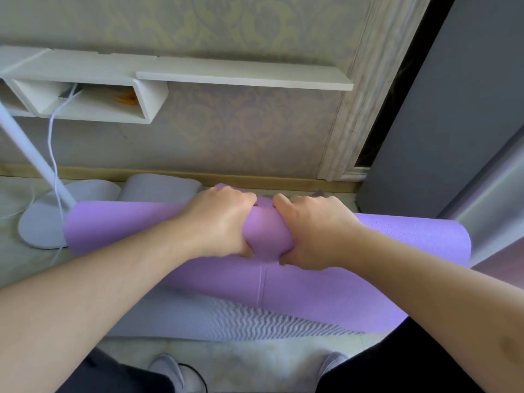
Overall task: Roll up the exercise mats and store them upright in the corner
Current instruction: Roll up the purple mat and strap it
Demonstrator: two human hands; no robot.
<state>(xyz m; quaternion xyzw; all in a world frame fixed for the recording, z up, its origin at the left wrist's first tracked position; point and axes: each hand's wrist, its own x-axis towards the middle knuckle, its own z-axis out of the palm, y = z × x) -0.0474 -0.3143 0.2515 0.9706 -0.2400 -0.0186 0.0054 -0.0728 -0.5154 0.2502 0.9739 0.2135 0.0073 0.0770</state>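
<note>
While both hands clasp the middle of the purple mat, the roll lies crosswise on the floor in front of the wallpapered wall, its unrolled tail running back toward the person over a grey ribbed mat. Left hand and right hand sit close together, fingers curled over the top of the roll and thumbs tucked beneath, clamped on the foam. Because the grip is central, the outer ends appear looser; a tidy roll probably calls for moving the hands apart, pressing evenly, and keeping the ends flush so the finished cylinder can stand upright. A grey rolled mat rests beyond, against the skirting. The lamp base touches or nearly touches the roll's left end and could snag.
</note>
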